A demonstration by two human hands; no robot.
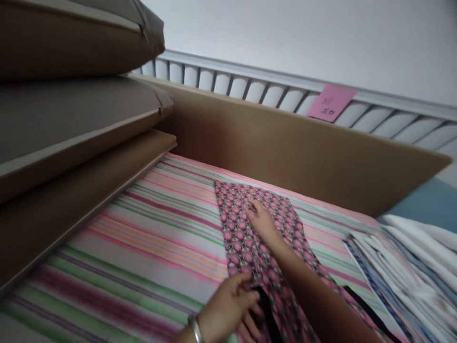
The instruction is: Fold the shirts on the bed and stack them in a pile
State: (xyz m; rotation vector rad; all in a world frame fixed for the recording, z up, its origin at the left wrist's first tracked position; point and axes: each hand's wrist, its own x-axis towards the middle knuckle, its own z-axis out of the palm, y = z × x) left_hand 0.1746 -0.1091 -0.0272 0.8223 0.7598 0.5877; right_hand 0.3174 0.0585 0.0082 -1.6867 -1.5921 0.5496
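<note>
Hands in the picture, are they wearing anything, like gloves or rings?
No gloves and no sleeves in view: both the left hand and the right hand are bare, forearms too. The left wrist wears a shiny silver-coloured bangle. No rings show.

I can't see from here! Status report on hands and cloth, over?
Right hand flat, open, on the flowery cloth. Left hand at its near edge, grip unclear. Cloth lies on striped sheet. White fabric pile off to the right.

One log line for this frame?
left hand: on floral cloth near end, grip unclear | right hand: flat on it | under: striped sheet
</note>
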